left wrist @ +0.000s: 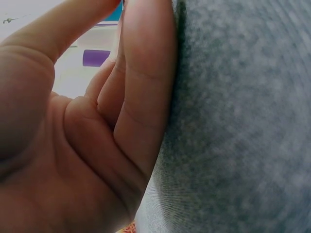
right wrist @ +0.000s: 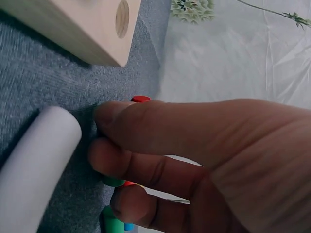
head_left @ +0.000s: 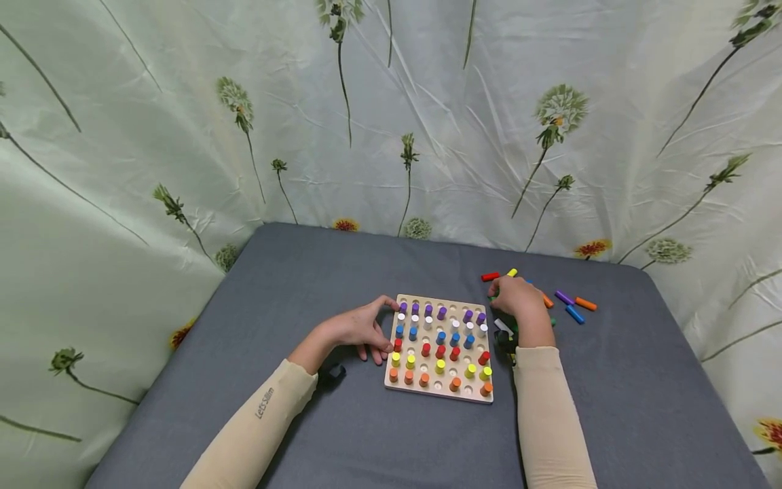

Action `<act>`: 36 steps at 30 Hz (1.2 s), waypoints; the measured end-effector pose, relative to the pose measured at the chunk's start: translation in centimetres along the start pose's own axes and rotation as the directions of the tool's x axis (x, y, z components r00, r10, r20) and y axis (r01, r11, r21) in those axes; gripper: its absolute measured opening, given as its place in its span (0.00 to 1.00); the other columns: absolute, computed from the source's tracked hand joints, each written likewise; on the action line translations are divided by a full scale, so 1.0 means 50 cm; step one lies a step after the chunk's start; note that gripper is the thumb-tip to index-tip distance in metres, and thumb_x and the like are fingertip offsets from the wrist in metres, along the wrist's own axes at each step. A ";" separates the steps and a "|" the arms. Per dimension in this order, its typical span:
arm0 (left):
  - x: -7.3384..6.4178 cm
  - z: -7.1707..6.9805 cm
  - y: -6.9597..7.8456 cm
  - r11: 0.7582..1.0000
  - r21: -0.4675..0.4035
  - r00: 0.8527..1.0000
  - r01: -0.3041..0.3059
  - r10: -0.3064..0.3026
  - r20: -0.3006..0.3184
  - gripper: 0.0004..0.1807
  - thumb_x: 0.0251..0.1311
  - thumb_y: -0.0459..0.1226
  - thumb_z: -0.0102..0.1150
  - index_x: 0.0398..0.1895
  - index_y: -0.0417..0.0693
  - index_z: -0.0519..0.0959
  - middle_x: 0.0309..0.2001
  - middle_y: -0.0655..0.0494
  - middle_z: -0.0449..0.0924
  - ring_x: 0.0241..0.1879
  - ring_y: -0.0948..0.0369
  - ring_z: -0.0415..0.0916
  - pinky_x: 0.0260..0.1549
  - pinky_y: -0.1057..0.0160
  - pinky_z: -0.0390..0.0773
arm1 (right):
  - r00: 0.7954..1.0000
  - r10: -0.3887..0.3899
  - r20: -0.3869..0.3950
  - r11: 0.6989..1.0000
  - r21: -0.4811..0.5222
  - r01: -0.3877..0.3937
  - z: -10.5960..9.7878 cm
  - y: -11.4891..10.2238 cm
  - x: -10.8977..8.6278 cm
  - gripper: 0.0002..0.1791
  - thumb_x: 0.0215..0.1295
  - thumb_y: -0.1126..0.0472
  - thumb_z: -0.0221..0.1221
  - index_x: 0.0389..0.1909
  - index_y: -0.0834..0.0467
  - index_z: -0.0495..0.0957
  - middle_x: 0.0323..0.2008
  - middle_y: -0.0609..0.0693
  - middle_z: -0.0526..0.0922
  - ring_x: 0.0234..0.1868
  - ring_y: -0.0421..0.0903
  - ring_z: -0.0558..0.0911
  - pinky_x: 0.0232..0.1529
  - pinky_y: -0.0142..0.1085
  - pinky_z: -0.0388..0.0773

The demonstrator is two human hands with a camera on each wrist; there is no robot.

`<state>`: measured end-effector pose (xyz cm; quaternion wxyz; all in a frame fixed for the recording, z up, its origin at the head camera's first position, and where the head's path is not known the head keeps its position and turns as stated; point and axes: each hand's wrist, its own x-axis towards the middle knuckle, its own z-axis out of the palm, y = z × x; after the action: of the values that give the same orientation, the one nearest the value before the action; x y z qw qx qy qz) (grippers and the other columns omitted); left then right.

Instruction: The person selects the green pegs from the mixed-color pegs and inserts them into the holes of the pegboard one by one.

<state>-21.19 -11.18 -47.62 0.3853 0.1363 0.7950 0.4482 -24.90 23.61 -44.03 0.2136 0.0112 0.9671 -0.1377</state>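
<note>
A light wooden pegboard [head_left: 438, 386] lies on the grey cloth, with rows of purple, white, blue, red, yellow and orange pegs standing in it and several bare holes. Along its left edge rests my left hand [head_left: 364, 328], one finger at the upper left corner by a purple peg [left wrist: 96, 58], others on the cloth. Right of the board, my right hand [head_left: 519, 299] reaches down among loose pegs, its thumb and finger pinching what looks like a green peg [head_left: 492, 297], mostly hidden by the fingertips. Close by the right hand lies a white peg [right wrist: 41, 170].
Beyond the right hand lie loose pegs: a red one [head_left: 490, 277], a yellow one [head_left: 512, 273], a purple one [head_left: 565, 297], an orange one [head_left: 586, 303] and a blue one [head_left: 575, 314]. A floral curtain [head_left: 391, 136] hangs behind the table [head_left: 342, 272].
</note>
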 end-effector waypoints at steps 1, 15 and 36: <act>0.000 0.000 0.000 1.000 0.001 1.000 0.000 0.000 -0.001 0.41 0.68 0.35 0.71 0.76 0.59 0.56 0.30 0.49 0.92 0.23 0.61 0.87 0.18 0.65 0.79 | 1.000 0.001 -0.004 1.000 -0.004 -0.001 0.001 -0.001 0.000 0.12 0.73 0.61 0.64 0.54 0.60 0.82 0.50 0.62 0.85 0.45 0.56 0.80 0.54 0.56 0.77; 0.001 0.001 0.000 1.000 0.009 1.000 0.009 -0.008 -0.014 0.41 0.68 0.35 0.71 0.75 0.60 0.56 0.30 0.49 0.92 0.23 0.61 0.87 0.18 0.65 0.79 | 0.989 -0.068 -0.133 0.997 -0.033 0.065 -0.002 -0.015 -0.005 0.08 0.69 0.63 0.62 0.47 0.56 0.82 0.44 0.57 0.86 0.44 0.57 0.80 0.51 0.60 0.77; 0.004 0.000 -0.002 1.000 0.002 1.000 0.017 -0.017 -0.007 0.41 0.68 0.35 0.71 0.75 0.59 0.55 0.31 0.49 0.92 0.24 0.61 0.88 0.18 0.65 0.80 | 0.906 -0.299 -0.300 0.937 0.087 0.338 -0.005 -0.057 -0.022 0.10 0.67 0.62 0.58 0.48 0.56 0.81 0.29 0.49 0.78 0.25 0.46 0.71 0.32 0.40 0.65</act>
<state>-21.30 -11.12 -47.80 0.3860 0.1283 0.7981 0.4444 -24.25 20.99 -42.59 0.0470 -0.1128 0.9646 -0.2335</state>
